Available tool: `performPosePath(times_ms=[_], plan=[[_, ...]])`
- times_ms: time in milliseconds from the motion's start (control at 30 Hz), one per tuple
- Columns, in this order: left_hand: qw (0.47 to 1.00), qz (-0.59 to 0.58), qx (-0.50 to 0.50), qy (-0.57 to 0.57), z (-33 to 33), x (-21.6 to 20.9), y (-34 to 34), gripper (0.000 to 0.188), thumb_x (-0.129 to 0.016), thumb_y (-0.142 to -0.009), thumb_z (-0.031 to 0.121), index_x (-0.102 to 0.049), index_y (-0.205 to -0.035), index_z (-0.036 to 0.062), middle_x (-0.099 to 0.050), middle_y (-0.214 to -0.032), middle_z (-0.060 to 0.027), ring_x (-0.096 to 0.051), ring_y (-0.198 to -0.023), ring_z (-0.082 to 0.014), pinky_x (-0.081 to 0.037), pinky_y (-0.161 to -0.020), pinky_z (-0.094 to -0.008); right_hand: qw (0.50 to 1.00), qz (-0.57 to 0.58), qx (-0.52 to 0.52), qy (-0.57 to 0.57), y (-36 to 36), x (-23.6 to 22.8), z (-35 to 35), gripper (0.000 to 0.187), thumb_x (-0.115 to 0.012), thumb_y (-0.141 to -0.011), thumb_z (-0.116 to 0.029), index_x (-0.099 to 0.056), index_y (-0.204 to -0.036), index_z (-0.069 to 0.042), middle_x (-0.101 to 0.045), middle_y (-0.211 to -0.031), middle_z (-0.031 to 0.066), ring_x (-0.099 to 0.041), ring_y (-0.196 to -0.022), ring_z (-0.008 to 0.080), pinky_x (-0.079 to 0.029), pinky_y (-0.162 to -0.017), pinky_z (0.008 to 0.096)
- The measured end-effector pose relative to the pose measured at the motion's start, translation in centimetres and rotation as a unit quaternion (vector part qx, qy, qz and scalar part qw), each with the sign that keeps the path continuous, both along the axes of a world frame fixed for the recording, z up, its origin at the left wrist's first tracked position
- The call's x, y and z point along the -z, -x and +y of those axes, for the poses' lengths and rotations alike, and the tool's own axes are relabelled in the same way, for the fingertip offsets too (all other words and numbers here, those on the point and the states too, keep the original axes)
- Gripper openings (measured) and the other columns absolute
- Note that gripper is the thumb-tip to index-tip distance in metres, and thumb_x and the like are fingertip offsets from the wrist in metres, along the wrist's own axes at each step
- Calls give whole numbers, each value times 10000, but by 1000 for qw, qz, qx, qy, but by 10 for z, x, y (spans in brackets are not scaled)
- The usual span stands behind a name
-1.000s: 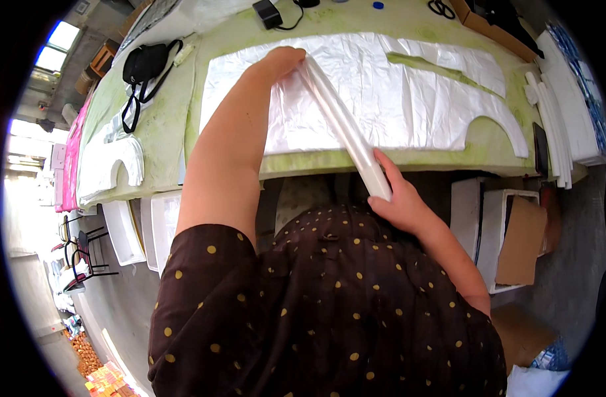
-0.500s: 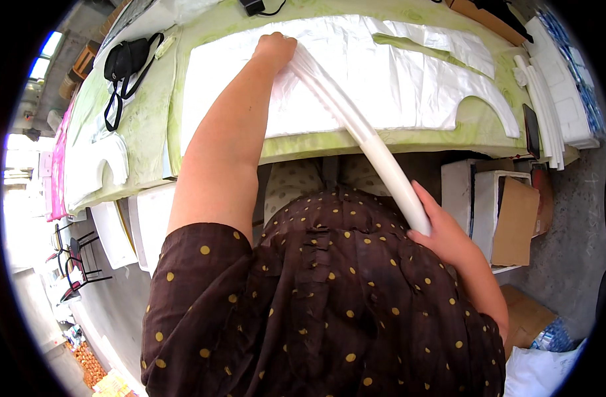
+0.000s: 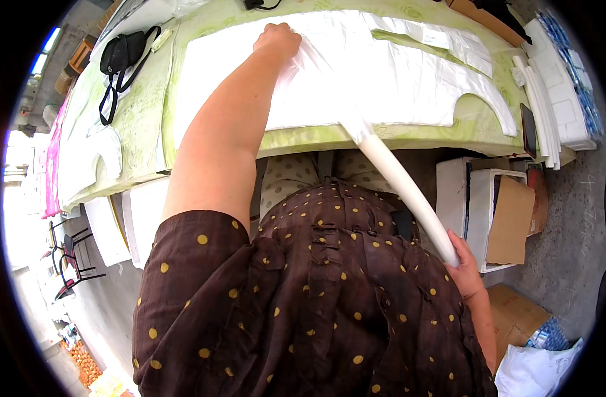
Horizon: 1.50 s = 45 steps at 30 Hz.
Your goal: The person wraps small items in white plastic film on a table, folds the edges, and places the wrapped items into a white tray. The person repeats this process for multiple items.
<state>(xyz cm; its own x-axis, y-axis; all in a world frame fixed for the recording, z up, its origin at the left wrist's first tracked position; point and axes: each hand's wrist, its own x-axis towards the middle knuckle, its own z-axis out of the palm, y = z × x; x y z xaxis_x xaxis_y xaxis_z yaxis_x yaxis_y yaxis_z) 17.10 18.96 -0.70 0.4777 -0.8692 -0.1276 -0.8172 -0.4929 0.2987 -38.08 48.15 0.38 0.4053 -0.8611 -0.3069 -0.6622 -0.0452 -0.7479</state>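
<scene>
At the far edge of a stack of white vest-shaped plastic bags, my left hand is closed on the gathered end of a clear plastic sleeve. The sleeve slants toward me across the stack and meets the upper end of a long white tube near the table's front edge. The tube runs down over my lap to the right. Around its lower end, beside my right hip, my right hand is closed; some of its fingers are hidden behind the tube.
A green patterned cloth covers the table. On it lie a black bag at left, a phone and white tubes at right. White boxes and a cardboard piece stand below right. A chair is at left.
My right hand has moved down and right, drawing the tube with it. More bare tube shows, and the clear sleeve looks flatter. My left hand stays nearly in place.
</scene>
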Motion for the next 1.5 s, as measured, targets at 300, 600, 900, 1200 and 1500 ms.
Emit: performPosePath(times_ms=[300, 600, 900, 1200, 1500], plan=[[994, 99, 11, 48, 8, 0, -10, 521, -506, -926, 349, -513, -1412, 160, -433, -1479, -113, -510, -1296, -311, -463, -1040, -454, 996, 9, 9, -86, 22, -12, 6, 775, -672, -649, 137, -567, -1382, -93, -560, -1101, 69, -561, -1073, 207, -450, -941, 284], [903, -91, 385, 167, 116, 4, 59, 850, -561, -952, 518, -200, -1564, 51, -210, -1614, -208, -118, -1518, -370, -103, -1238, -493, 943, -192, 198, -184, -12, -11, -27, 846, -602, -679, 50, -411, -1499, -32, -539, -1368, 76, -526, -1207, 175, -409, -1037, 299], [831, -22, 536, 149, 190, 6, 70, 791, -718, -769, 159, -392, -1485, 73, -438, -1488, -114, -368, -1424, -316, -239, -1222, -481, 985, -18, -105, 132, -94, -40, -160, 633, -659, -743, -61, -567, -1369, -73, -611, -1156, 136, -580, -1118, 279, -439, -998, 351], [821, -58, 544, 164, 190, 12, 73, 654, -610, -812, 82, -467, -1449, 106, -439, -1487, -75, -331, -1450, -293, -253, -1216, -471, 945, 96, -105, 294, -165, -17, -263, 531, -695, -823, -232, -609, -1347, -244, -604, -994, 153, -580, -959, 345, -480, -892, 419], [836, 18, 531, 138, 193, 6, 70, 611, -603, -835, 75, -507, -1432, 165, -326, -1584, -94, -262, -1481, -337, -260, -1210, -471, 826, 40, -191, 529, -204, 1, -226, 635, -755, -735, -220, -582, -1345, -183, -501, -1326, 111, -450, -1255, 343, -367, -1061, 467]])
